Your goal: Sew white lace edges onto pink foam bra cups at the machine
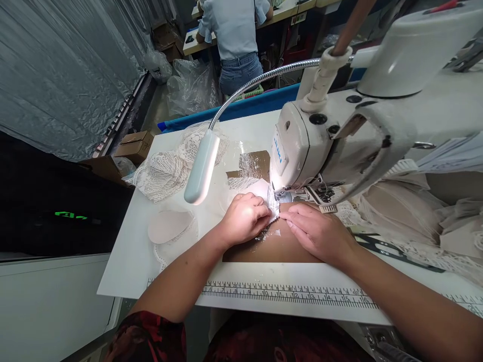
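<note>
A pale bra cup with lace trim [259, 188] lies under the head of a white sewing machine [298, 146], its lace edge lit by the lamp. My left hand [246, 217] is closed on the near side of this cup, fingers curled over the lace just left of the needle area. On the other side, my right hand [316, 230] pinches the lace edge between its fingertips, close in front of the presser foot. Brown sheeting [241, 253] covers the table beneath both hands. Part of the cup is hidden by my left hand and the machine.
A lamp [202, 168] on a bendy neck hangs left of the machine. More lace pieces [164, 173] and a loose cup [170, 226] lie on the left; cups and lace [400, 206] pile up at right. Beyond the table sits a person [236, 35].
</note>
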Action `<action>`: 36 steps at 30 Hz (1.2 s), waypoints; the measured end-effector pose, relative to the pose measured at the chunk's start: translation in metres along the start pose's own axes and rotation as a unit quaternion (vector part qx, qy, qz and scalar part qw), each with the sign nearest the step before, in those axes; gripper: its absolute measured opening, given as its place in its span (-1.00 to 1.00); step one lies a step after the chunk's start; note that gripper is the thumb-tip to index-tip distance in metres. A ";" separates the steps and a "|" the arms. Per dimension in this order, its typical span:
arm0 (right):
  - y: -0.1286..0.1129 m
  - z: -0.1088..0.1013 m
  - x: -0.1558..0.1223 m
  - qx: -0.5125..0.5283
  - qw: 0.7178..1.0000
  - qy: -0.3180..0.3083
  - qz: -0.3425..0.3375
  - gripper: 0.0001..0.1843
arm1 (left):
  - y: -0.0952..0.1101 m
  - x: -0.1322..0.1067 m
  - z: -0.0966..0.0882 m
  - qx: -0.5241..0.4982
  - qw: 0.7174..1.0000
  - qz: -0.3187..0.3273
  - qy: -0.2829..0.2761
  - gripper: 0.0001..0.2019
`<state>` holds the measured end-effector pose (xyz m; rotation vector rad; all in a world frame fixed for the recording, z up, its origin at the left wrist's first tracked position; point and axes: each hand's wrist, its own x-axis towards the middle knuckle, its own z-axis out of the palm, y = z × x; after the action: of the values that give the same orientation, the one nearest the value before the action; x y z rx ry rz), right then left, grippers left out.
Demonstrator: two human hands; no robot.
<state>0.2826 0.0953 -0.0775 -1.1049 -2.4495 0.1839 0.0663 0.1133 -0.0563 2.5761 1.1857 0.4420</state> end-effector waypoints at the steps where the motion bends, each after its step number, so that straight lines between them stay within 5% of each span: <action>1: 0.001 0.000 0.000 0.001 1.000 0.002 -0.002 -0.66 | -0.001 0.000 0.000 -0.004 1.000 0.002 0.002 -0.74; 20: -0.001 -0.003 0.001 0.012 1.000 0.017 0.015 -0.67 | -0.002 -0.002 -0.003 0.033 0.998 0.050 -0.023 -0.71; 28: -0.003 -0.002 0.004 -0.049 0.998 -0.025 -0.015 -0.63 | 0.000 -0.004 0.002 0.059 0.995 0.083 -0.006 -0.68; 36: -0.005 0.001 0.008 -0.103 0.995 0.004 -0.004 -0.59 | -0.002 -0.001 0.004 0.077 0.995 0.064 0.029 -0.72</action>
<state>0.2737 0.0981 -0.0744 -1.1779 -2.5087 -0.0762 0.0661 0.1137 -0.0610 2.7998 1.1180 0.4726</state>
